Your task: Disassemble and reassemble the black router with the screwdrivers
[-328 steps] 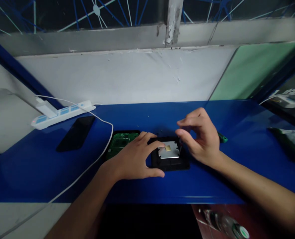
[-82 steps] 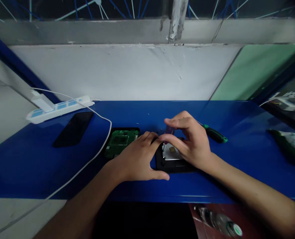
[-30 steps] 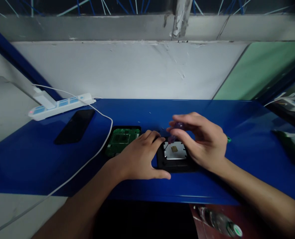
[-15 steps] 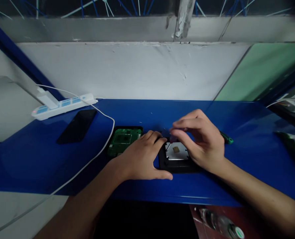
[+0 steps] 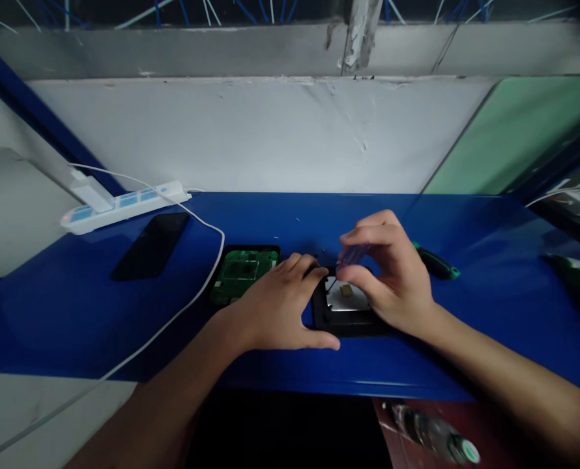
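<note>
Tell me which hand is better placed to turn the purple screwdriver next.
Probably the right hand: it pinches the purple screwdriver, whose shaft points down toward the silver plate. The left hand, at the black casing, shows no tool.

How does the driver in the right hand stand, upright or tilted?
Tilted: the driver slants down and left from the right hand toward the left edge of the silver plate. Tip contact: cannot tell.

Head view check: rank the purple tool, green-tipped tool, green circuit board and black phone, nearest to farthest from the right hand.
1. Purple tool: held in the right hand.
2. Green-tipped tool: lying just right of it.
3. Green circuit board: leftward, partly behind the left hand.
4. Black phone: farther left.
</note>
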Available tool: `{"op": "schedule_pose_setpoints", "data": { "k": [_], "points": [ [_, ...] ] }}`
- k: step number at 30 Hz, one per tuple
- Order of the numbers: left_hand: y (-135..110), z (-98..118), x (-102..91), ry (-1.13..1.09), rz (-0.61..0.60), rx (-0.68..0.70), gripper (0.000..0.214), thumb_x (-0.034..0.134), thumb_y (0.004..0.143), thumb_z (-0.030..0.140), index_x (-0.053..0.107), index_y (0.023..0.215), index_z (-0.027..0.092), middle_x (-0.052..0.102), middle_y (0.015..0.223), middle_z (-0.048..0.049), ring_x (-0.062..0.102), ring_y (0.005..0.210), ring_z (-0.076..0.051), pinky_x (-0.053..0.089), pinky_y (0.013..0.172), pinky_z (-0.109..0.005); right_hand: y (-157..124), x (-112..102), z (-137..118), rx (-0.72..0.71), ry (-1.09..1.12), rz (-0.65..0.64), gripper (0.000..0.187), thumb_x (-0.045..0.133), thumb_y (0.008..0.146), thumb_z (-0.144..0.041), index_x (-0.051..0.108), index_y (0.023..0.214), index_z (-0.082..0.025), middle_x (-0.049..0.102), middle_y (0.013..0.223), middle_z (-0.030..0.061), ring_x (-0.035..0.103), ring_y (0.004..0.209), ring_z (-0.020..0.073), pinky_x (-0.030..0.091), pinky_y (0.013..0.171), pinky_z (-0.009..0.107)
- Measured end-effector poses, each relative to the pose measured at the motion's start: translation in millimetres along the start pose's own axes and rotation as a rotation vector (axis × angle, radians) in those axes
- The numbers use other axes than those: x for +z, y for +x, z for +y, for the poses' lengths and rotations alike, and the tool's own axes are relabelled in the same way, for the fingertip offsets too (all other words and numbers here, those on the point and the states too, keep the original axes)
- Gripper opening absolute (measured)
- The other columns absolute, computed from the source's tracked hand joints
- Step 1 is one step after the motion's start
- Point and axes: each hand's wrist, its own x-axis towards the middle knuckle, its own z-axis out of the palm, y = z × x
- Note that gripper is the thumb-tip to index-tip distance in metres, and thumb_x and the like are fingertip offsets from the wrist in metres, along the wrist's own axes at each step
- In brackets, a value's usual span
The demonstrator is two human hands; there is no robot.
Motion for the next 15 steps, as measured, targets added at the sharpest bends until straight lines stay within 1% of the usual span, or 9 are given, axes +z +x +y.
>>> {"op": "schedule_pose_setpoints", "data": {
  "k": [2,4,7,8,10,11,12,15],
  "points": [
    [0.0,-0.3,0.0,0.005,-0.002,-0.005,0.092,0.074,0.070,0.071,0.045,0.140,0.019,0.052,0.134,-0.0156,0.048,0.125,-0.038,0.043,0.105,-0.055,0.5,0.4,-1.2,-0.005,-0.039,0.054,0.030,0.074,0.085,-0.018,0.064,0.111,-0.028,0.061,0.096,0.0027,0.060,0.085,0.0180,0.057,0.068,0.035],
    [-0.4,-1.0,0.6,0.011,0.002,-0.005,0.094,0.073,0.071,0.072,0.044,0.141,0.018,0.052,0.135,-0.0161,0.048,0.126,-0.038,0.042,0.106,-0.055,0.0,1.5,-4.1,0.028,-0.031,0.082,0.031,0.071,0.087,-0.016,0.064,0.115,-0.028,0.064,0.099,0.0026,0.063,0.084,0.0171,0.058,0.070,0.035],
    [-1.3,-1.9,1.6,0.027,0.014,0.006,0.092,0.072,0.070,0.075,0.046,0.138,0.018,0.053,0.132,-0.0161,0.048,0.125,-0.038,0.043,0.106,-0.055,-2.3,2.9,-9.5,0.123,0.055,0.034,0.039,0.060,0.094,-0.015,0.056,0.131,-0.028,0.068,0.113,0.0043,0.070,0.093,0.0172,0.061,0.078,0.036],
    [-1.4,-1.9,1.8,0.030,0.013,0.007,0.092,0.072,0.070,0.075,0.047,0.138,0.018,0.053,0.132,-0.0160,0.049,0.125,-0.039,0.043,0.105,-0.055,-3.0,3.0,-10.8,0.144,0.083,0.005,0.039,0.055,0.097,-0.015,0.053,0.134,-0.028,0.068,0.119,0.0049,0.071,0.096,0.0173,0.061,0.081,0.037],
    [-1.5,-1.7,1.7,0.027,0.013,0.006,0.091,0.072,0.070,0.075,0.047,0.137,0.019,0.054,0.131,-0.0153,0.049,0.124,-0.039,0.044,0.104,-0.056,-3.5,2.3,-11.5,0.146,0.123,-0.038,0.036,0.046,0.100,-0.015,0.053,0.134,-0.028,0.066,0.126,0.0061,0.071,0.101,0.0177,0.061,0.084,0.039],
    [-1.4,-1.5,1.5,0.024,0.011,0.005,0.091,0.072,0.070,0.074,0.046,0.138,0.020,0.053,0.132,-0.0151,0.049,0.124,-0.039,0.043,0.104,-0.056,-3.3,1.7,-10.8,0.131,0.132,-0.045,0.034,0.046,0.100,-0.016,0.054,0.131,-0.027,0.065,0.127,0.0066,0.071,0.101,0.0180,0.061,0.085,0.040],
    [-1.2,-1.2,1.2,0.020,0.008,0.004,0.091,0.073,0.071,0.073,0.045,0.139,0.020,0.053,0.133,-0.0150,0.049,0.124,-0.038,0.043,0.105,-0.056,-2.8,1.1,-9.4,0.106,0.130,-0.044,0.031,0.050,0.099,-0.017,0.056,0.128,-0.027,0.064,0.125,0.0069,0.070,0.099,0.0186,0.061,0.084,0.041],
    [-0.6,-1.1,0.8,0.015,-0.001,0.002,0.093,0.073,0.071,0.071,0.042,0.142,0.020,0.051,0.137,-0.0160,0.048,0.127,-0.039,0.041,0.107,-0.056,-1.1,0.0,-4.7,0.015,0.061,-0.006,0.030,0.070,0.088,-0.019,0.062,0.116,-0.026,0.066,0.108,0.0048,0.068,0.092,0.0197,0.061,0.078,0.040]
  ]
}}
